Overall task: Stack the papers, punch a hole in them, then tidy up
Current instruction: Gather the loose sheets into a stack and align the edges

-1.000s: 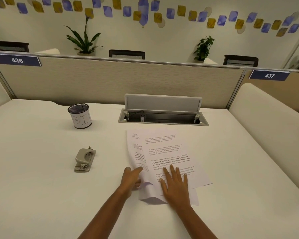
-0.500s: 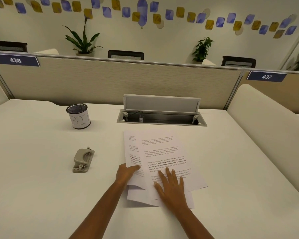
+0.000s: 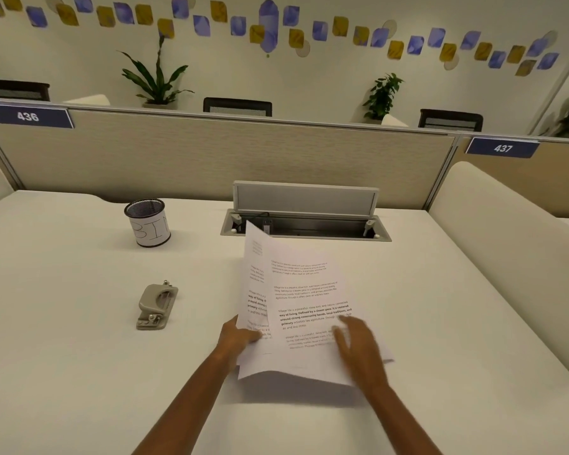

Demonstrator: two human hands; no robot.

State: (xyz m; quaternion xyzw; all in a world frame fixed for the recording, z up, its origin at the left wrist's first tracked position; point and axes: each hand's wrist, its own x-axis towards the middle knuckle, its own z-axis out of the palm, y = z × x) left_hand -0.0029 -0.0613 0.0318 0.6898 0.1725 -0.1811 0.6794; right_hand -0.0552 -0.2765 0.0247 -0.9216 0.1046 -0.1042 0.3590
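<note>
The left hand (image 3: 235,339) grips the papers (image 3: 304,310) at their left edge near the bottom corner, thumb on the printed face and fingers hidden beneath. That edge is raised off the desk (image 3: 79,372), so the sheets tilt up on the left. The right hand (image 3: 358,348) lies on the lower right part of the papers with fingers spread; it is blurred, and whether it presses or hovers cannot be told.

The sheets are not aligned: at least two offset printed left edges show, and separate corners fan out at the bottom. An exact sheet count cannot be told. The top corner of the papers overlaps the near rim of the cable tray (image 3: 306,226), whose lid stands open.

One hole punch (image 3: 157,305) lies flat to the left of the papers, well apart from them. One mesh cup (image 3: 148,226), labelled "BIN", stands farther left and behind the punch, level with the cable tray.

Bare desk surface extends left of the papers around the punch, right of the papers up to the cushioned side panel (image 3: 506,244), and in front of the papers toward the person.
</note>
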